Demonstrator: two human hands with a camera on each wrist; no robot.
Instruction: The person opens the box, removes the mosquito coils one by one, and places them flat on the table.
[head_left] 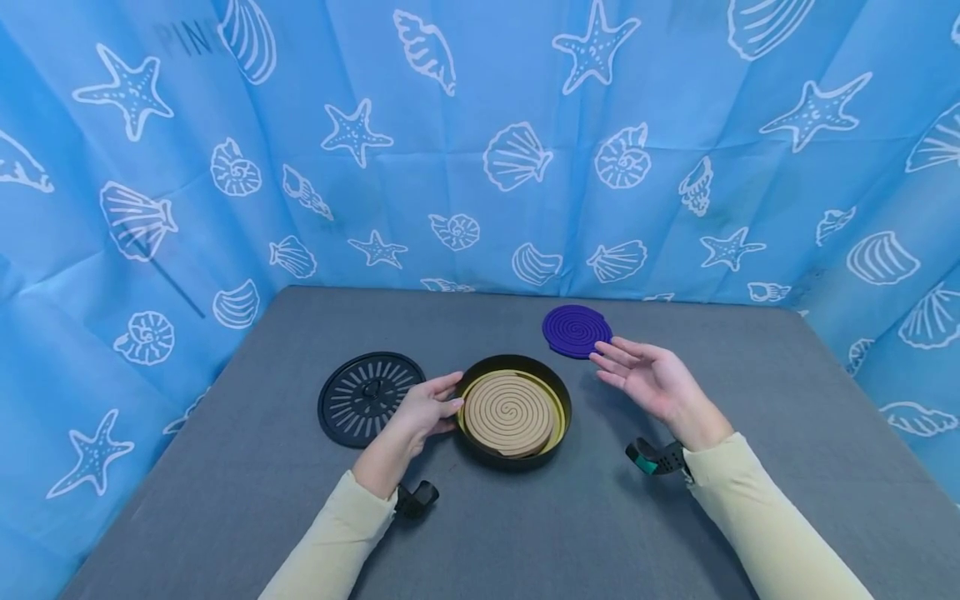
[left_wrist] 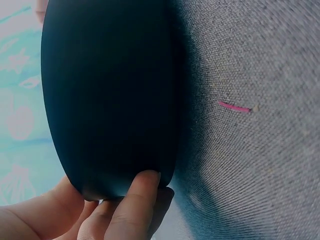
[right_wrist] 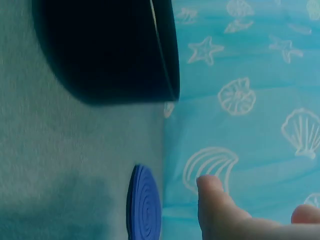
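Note:
A round black tin (head_left: 564,417) with a yellow inner rim sits on the table in the head view. Stacked in it are tan mosquito coils (head_left: 509,413). My left hand (head_left: 424,410) grips the tin's left side, thumb by the rim and fingers against the outer wall, as the left wrist view (left_wrist: 130,210) also shows. Held open in the air, my right hand (head_left: 660,385) has nothing in it, palm turned toward the tin. Just beyond its fingertips in the head view lies a purple mosquito coil (head_left: 576,330), seen edge-on in the right wrist view.
A slotted black lid (head_left: 367,400) with a small central knob lies left of the tin, partly behind my left hand. Grey cloth covers the table (head_left: 540,533). A blue curtain (head_left: 465,192) with shell prints hangs behind it. A tiny pink strand (left_wrist: 234,106) lies near the tin.

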